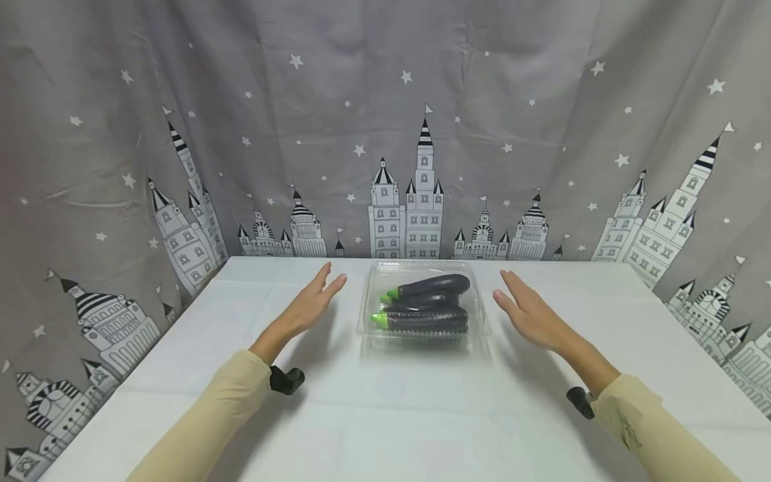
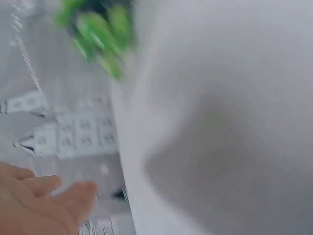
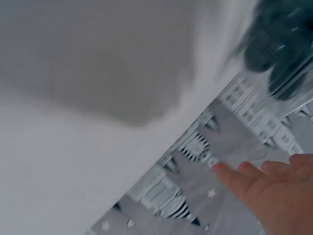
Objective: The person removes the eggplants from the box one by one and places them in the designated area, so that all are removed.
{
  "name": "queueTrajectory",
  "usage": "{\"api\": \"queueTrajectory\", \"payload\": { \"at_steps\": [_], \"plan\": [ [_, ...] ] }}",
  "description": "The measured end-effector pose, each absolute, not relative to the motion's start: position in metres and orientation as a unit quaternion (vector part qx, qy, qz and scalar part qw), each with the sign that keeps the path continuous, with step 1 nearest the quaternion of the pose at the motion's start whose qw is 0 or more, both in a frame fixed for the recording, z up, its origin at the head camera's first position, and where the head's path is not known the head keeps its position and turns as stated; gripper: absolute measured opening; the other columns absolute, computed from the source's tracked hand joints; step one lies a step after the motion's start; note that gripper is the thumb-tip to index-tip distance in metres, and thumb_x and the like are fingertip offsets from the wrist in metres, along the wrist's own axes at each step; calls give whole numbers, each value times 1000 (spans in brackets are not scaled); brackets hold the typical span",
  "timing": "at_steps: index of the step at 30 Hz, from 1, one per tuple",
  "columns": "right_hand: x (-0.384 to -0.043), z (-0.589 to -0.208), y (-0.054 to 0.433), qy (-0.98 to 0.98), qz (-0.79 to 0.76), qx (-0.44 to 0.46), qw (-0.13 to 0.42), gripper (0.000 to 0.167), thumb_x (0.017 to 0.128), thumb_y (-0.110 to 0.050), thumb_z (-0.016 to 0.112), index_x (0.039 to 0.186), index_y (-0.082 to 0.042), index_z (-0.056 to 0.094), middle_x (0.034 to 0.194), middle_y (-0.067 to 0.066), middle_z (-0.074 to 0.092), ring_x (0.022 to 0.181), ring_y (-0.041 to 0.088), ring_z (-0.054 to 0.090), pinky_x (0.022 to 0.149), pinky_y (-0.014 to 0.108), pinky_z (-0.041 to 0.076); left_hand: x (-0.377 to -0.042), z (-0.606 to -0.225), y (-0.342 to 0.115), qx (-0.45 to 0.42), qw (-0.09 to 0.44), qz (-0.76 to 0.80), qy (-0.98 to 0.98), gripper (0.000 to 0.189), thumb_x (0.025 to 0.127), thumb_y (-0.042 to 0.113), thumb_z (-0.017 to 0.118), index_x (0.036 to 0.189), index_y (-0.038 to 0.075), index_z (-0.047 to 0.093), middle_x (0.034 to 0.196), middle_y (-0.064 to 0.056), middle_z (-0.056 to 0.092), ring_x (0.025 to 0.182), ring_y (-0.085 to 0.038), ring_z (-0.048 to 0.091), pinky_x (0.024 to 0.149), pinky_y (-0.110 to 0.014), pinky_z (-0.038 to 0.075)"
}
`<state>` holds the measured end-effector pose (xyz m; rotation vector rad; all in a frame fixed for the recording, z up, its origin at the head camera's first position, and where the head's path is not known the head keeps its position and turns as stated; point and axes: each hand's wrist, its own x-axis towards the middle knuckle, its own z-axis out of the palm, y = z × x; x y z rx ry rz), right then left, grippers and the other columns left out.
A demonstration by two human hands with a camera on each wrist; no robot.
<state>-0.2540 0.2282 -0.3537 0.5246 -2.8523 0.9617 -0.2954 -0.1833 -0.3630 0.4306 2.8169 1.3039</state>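
A clear plastic clamshell box (image 1: 369,301) stands near the far edge of the table, its lid down over several dark eggplants (image 1: 426,320) with green stem ends pointing left. My left hand (image 1: 307,306) hovers to the left of the box, fingers straight and apart from it. On the other side, my right hand (image 1: 533,316) is raised with extended fingers, also not touching the box. Green stem ends (image 2: 102,34) show blurred in the left wrist view, beyond the left hand (image 2: 44,205). Dark rounded eggplant ends (image 3: 281,54) appear in the right wrist view above the right hand (image 3: 279,196).
A white cloth covers the table (image 1: 385,415). Behind it and along both sides hangs a grey curtain (image 1: 506,73) printed with castles and stars. Each wrist carries a small black device, one of them (image 1: 287,380) below the left hand.
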Motion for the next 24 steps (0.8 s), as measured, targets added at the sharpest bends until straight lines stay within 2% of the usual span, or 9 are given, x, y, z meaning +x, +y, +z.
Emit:
{"api": "queueTrajectory", "payload": {
  "at_steps": [4, 10, 14, 19, 21, 24],
  "plan": [
    [-246, -348, 217, -903, 396, 163, 5, 71, 107, -44, 34, 156, 2, 14, 160, 27, 13, 144, 47, 14, 113, 63, 13, -285, -354, -169, 150, 39, 516, 843, 82, 103, 53, 40, 159, 7, 2, 162, -21, 11, 143, -43, 25, 113, -55, 26],
    [-235, -351, 209, -882, 450, 135, -33, 77, 101, -49, 48, 158, -8, 15, 162, 19, 15, 145, 43, 18, 110, 66, 21, -269, -352, -148, 173, 50, 538, 823, 86, 98, 45, 57, 159, 11, 6, 162, -15, 14, 146, -37, 21, 112, -58, 25],
    [-229, -356, 205, -867, 477, 129, -59, 82, 98, -46, 57, 159, -12, 14, 163, 17, 12, 147, 41, 13, 110, 67, 18, -261, -353, -139, 179, 61, 545, 817, 95, 92, 45, 65, 159, 13, 6, 163, -14, 10, 146, -36, 19, 113, -57, 25],
    [-224, -362, 201, -851, 500, 137, -85, 91, 94, -44, 64, 160, -14, 8, 163, 18, 6, 148, 41, 6, 111, 67, 15, -260, -358, -137, 164, 50, 540, 824, 101, 88, 45, 71, 159, 13, 7, 163, -16, 9, 147, -36, 15, 115, -54, 23],
    [-222, -362, 199, -846, 506, 143, -91, 95, 93, -42, 66, 160, -14, 6, 162, 21, 4, 147, 43, 8, 110, 67, 17, -261, -362, -138, 158, 56, 535, 828, 103, 86, 45, 72, 160, 14, 6, 163, -18, 8, 147, -38, 14, 115, -54, 22],
    [-220, -364, 197, -841, 514, 143, -96, 99, 91, -40, 68, 160, -15, 2, 162, 23, 2, 143, 49, 17, 110, 65, 21, -261, -367, -138, 152, 78, 539, 825, 109, 84, 43, 75, 160, 13, 3, 162, -21, 6, 145, -44, 17, 113, -56, 23]
  ]
}}
